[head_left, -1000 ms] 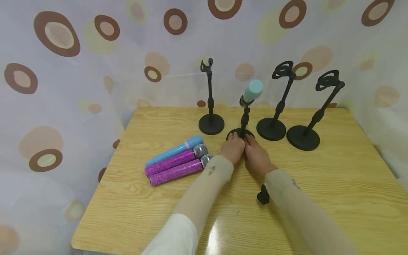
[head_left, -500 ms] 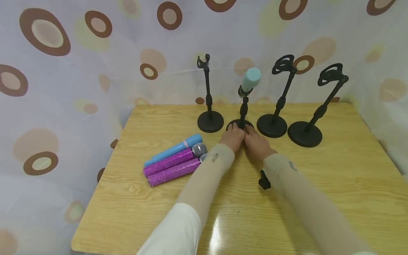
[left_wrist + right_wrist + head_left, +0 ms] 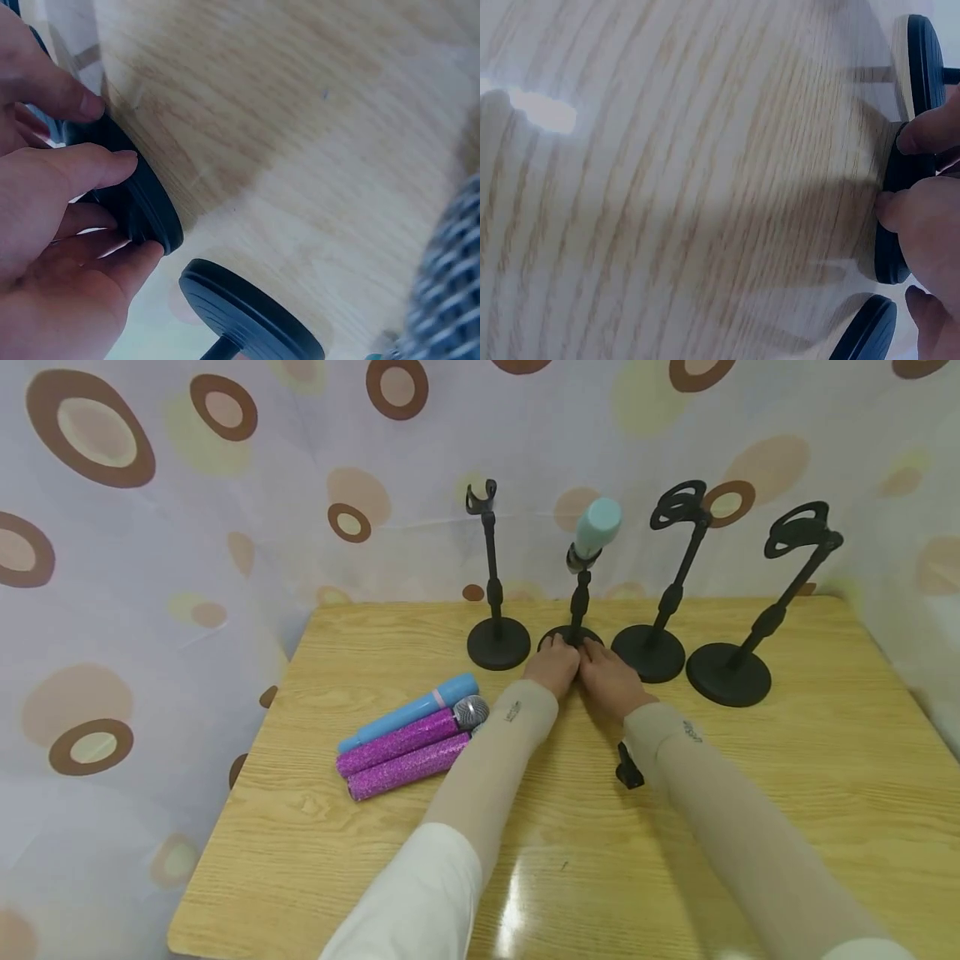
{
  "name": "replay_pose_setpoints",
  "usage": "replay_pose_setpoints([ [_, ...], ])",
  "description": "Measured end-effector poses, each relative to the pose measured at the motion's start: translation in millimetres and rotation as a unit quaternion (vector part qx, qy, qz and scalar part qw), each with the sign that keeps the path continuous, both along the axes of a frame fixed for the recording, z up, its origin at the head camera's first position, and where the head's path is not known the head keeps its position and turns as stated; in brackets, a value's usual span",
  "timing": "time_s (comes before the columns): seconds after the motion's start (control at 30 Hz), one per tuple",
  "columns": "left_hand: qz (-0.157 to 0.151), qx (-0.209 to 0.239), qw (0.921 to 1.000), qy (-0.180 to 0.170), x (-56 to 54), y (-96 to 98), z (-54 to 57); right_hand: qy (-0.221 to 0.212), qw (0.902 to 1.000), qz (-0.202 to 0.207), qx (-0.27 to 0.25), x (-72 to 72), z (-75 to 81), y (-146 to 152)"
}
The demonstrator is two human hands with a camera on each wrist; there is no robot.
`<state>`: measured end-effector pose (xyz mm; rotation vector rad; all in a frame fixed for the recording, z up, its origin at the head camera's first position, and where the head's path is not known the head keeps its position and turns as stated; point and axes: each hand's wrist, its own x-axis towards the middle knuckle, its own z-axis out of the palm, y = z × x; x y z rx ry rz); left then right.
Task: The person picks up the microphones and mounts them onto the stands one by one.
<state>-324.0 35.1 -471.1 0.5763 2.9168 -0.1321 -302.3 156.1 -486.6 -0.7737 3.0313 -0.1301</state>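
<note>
on my feeds i have left hand (image 3: pixel 553 667) and right hand (image 3: pixel 611 681) clamped on the base (image 3: pixel 154 195) of the stand (image 3: pixel 580 600) holding a mint cylinder (image 3: pixel 598 527).

A short line of dark lettering (image 3: pixel 513 711) stands on the beige left sleeve (image 3: pixel 472 781), near the outer edge of its wrist end; a second dark inscription (image 3: pixel 692 732) stands likewise on the beige right sleeve (image 3: pixel 735 814). Neither is legible.
</note>
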Motion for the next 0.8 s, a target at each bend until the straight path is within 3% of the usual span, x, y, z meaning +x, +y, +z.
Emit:
replay_pose_setpoints([
  [0.3,0.004,-0.037,0.9991,-0.022,-6.8,4.1,5.2,-0.018,0.9992,-0.017,0.033,-2.8,-1.5,7.0],
  [0.5,0.007,-0.055,0.9983,-0.018,3.3,5.2,7.5,0.012,0.9998,-0.006,-0.013,6.1,-3.8,21.3],
  [0.63,0.0,-0.048,0.9985,0.027,8.8,6.9,5.6,0.046,0.9964,-0.005,-0.071,11.0,-5.2,45.0],
  [0.73,-0.01,-0.026,0.9949,0.097,10.4,11.3,1.3,0.054,0.9926,-0.038,-0.102,11.8,-6.0,68.0],
  [0.8,-0.026,-0.006,0.9893,0.143,10.1,16.0,-4.4,0.034,0.9899,-0.075,-0.116,11.5,-5.7,81.5],
])
